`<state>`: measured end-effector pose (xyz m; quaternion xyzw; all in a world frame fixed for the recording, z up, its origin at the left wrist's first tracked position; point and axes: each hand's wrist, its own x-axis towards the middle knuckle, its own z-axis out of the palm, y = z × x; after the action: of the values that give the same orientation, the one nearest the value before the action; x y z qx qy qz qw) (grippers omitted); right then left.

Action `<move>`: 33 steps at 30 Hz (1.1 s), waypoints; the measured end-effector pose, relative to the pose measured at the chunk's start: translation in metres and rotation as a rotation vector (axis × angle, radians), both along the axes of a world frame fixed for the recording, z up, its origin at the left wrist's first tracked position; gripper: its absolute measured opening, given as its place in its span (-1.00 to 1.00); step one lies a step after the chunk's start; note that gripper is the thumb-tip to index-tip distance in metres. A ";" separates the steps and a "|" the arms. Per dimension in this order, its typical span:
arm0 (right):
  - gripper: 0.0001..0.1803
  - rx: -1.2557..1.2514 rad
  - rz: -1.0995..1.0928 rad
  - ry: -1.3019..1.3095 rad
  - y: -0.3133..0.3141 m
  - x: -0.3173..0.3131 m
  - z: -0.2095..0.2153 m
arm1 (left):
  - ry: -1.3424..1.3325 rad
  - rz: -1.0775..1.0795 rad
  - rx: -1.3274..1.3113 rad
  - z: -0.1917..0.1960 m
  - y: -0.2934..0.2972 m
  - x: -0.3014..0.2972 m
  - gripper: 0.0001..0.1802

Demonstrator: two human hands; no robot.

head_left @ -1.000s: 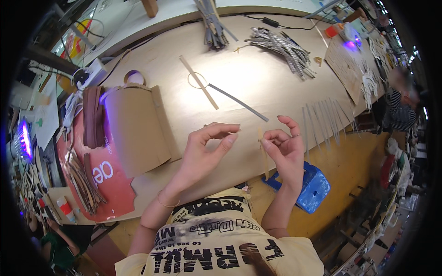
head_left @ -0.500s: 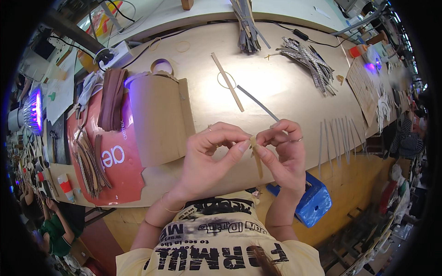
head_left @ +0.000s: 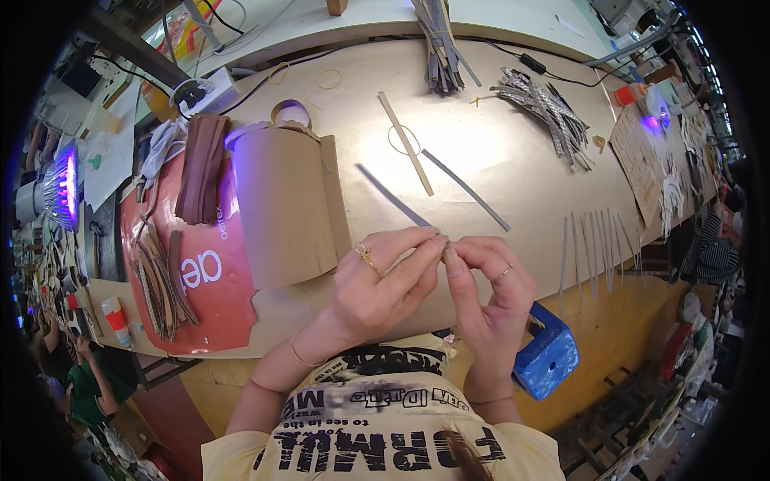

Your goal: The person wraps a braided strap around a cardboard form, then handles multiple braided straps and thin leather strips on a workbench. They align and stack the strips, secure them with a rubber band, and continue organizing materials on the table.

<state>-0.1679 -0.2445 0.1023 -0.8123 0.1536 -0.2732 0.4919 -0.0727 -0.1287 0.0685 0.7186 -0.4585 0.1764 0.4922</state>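
Observation:
A narrow grey strip [head_left: 391,194] slants from my fingertips up and left over the table. My left hand [head_left: 381,280] is closed on it near its lower end, thumb and fingers pressed together. My right hand [head_left: 496,295] pinches at the same end, its fingertips meeting those of the left; the strip's tip is hidden between them. Just beyond my hands lies a second grey strip [head_left: 465,189]. Farther up, a tan strip [head_left: 415,167] lies across a thin ring-shaped band [head_left: 391,147].
Upper right lie a bundle of silvery braided strips [head_left: 545,112] and a tied grey bundle [head_left: 442,68]. Several thin strips [head_left: 587,248] line the right edge. Left are a brown cardboard piece [head_left: 285,212], brown strips [head_left: 200,168] and a red sheet [head_left: 233,321]. A blue stool [head_left: 549,361] stands below the edge.
The tan-looking strip that hung down from my fingertips is no longer seen there; a grey strip now points up and left. My left hand has turned over, its back now showing.

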 end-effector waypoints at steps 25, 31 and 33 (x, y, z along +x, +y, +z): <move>-0.91 0.305 0.035 0.002 -0.002 0.002 -0.007 | -0.008 -0.024 0.005 -0.007 0.004 0.002 -0.66; -0.91 0.429 0.076 0.003 -0.003 0.002 -0.008 | -0.008 -0.046 0.002 -0.008 0.006 0.004 -0.64; -0.91 0.458 0.080 -0.001 -0.003 0.002 -0.008 | -0.015 -0.058 0.003 -0.008 0.007 0.004 -0.63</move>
<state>-0.1664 -0.2472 0.0942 -0.6849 0.1790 -0.2119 0.6738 -0.0688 -0.1218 0.0607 0.7045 -0.4830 0.1668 0.4925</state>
